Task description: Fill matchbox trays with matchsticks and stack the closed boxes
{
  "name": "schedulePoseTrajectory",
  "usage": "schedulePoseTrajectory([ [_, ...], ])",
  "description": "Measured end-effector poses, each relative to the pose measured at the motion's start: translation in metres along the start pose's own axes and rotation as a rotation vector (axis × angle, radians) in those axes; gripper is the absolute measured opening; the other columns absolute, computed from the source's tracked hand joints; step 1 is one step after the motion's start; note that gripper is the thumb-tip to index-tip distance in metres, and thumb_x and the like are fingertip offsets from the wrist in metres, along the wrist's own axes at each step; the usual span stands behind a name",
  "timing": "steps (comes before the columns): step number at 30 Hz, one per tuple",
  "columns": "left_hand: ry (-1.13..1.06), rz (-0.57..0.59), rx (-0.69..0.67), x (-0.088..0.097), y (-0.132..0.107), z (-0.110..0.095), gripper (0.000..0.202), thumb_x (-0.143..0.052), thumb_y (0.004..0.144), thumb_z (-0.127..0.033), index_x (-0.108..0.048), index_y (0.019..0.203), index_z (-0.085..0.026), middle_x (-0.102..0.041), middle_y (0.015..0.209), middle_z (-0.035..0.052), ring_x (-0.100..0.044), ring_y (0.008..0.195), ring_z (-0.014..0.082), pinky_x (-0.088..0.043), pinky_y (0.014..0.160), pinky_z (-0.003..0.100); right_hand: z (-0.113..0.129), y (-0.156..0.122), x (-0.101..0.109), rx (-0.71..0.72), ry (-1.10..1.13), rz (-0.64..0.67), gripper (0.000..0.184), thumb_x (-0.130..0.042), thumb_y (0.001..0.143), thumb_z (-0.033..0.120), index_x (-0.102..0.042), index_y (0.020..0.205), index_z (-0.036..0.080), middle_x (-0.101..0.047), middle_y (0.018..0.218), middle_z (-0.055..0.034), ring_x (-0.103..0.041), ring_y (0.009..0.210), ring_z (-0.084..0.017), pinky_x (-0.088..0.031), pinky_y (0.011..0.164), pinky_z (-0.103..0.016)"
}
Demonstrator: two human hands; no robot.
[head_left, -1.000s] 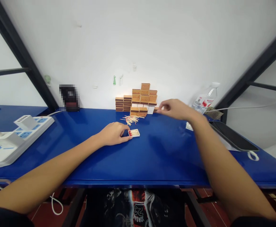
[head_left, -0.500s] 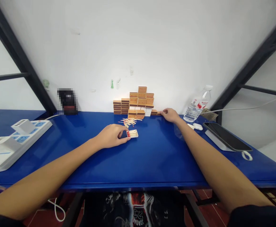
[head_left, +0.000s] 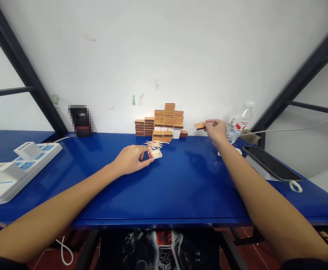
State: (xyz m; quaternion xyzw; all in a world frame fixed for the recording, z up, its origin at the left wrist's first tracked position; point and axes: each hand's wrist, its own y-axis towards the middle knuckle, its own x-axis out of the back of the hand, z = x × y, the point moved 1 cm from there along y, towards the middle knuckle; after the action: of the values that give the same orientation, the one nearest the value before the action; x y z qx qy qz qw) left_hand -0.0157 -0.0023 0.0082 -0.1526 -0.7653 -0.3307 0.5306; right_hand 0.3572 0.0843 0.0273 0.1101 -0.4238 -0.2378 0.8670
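My left hand pinches the left end of a white matchbox tray at the table's middle. Red-headed matches lie inside that tray. Just behind it is a loose pile of matches. My right hand grips one end of an orange-brown matchbox cover, raised above the table before the wall; whether it has anything inside I cannot tell. Against the wall stands a stepped stack of matchboxes, with two neat columns of matchboxes on its left and a low matchbox at its right.
A clear water bottle stands partly behind my right hand. Farther right, a phone rests on a white block. A white power strip with plugs lies at the left, and a pixelated dark object is near the wall.
My right hand has lifted a matchbox from the low row beside the stack and carried it up and to the right. My left hand has shifted the tray slightly back towards the match pile.
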Motion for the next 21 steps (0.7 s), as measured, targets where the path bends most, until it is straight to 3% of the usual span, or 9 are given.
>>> schedulePoseTrajectory([
  [2, 0.005, -0.030, 0.043, 0.000, 0.000, 0.001, 0.036, -0.062, 0.094, -0.054, -0.075, 0.102, -0.021, -0.067, 0.070, 0.0003, -0.059, 0.061, 0.0162, -0.036, 0.057, 0.029, 0.023, -0.017, 0.005, 0.001, 0.263, 0.015, 0.031, -0.051, 0.097, 0.022, -0.063, 0.123, 0.010, -0.073, 0.094, -0.0158, -0.065, 0.072, -0.017, -0.047, 0.057, -0.028],
  [3, -0.004, -0.039, 0.060, 0.001, 0.001, 0.001, 0.037, -0.062, 0.094, -0.054, -0.076, 0.102, -0.021, -0.070, 0.072, 0.0009, -0.061, 0.062, 0.0163, -0.037, 0.058, 0.028, 0.036, -0.027, 0.002, 0.022, 0.438, 0.083, 0.026, -0.058, 0.095, 0.021, -0.065, 0.118, 0.012, -0.072, 0.092, -0.0139, -0.065, 0.071, -0.018, -0.046, 0.055, -0.027],
  [8, -0.040, -0.091, 0.092, 0.003, 0.001, 0.000, 0.037, -0.064, 0.094, -0.052, -0.076, 0.109, -0.021, -0.078, 0.084, 0.0037, -0.068, 0.071, 0.0185, -0.044, 0.064, 0.029, 0.085, -0.080, -0.031, 0.169, 0.632, 0.401, 0.016, -0.073, 0.088, 0.025, -0.069, 0.101, 0.017, -0.066, 0.077, -0.0040, -0.063, 0.061, -0.015, -0.050, 0.046, -0.025],
  [12, -0.012, -0.108, 0.084, 0.003, 0.001, 0.000, 0.037, -0.064, 0.095, -0.052, -0.078, 0.110, -0.021, -0.079, 0.088, 0.0051, -0.071, 0.074, 0.0200, -0.047, 0.067, 0.030, 0.089, -0.093, -0.046, 0.192, 0.726, 0.471, 0.022, -0.079, 0.085, 0.031, -0.068, 0.095, 0.016, -0.066, 0.077, -0.0038, -0.062, 0.059, -0.013, -0.053, 0.043, -0.023],
  [21, -0.008, -0.131, 0.073, 0.002, 0.001, 0.000, 0.037, -0.064, 0.095, -0.048, -0.077, 0.119, -0.023, -0.081, 0.092, 0.0034, -0.073, 0.078, 0.0213, -0.049, 0.068, 0.031, 0.084, -0.091, -0.053, 0.191, 0.853, 0.471, 0.038, -0.087, 0.080, 0.042, -0.068, 0.097, 0.014, -0.070, 0.078, -0.0043, -0.070, 0.063, -0.015, -0.062, 0.050, -0.026],
])
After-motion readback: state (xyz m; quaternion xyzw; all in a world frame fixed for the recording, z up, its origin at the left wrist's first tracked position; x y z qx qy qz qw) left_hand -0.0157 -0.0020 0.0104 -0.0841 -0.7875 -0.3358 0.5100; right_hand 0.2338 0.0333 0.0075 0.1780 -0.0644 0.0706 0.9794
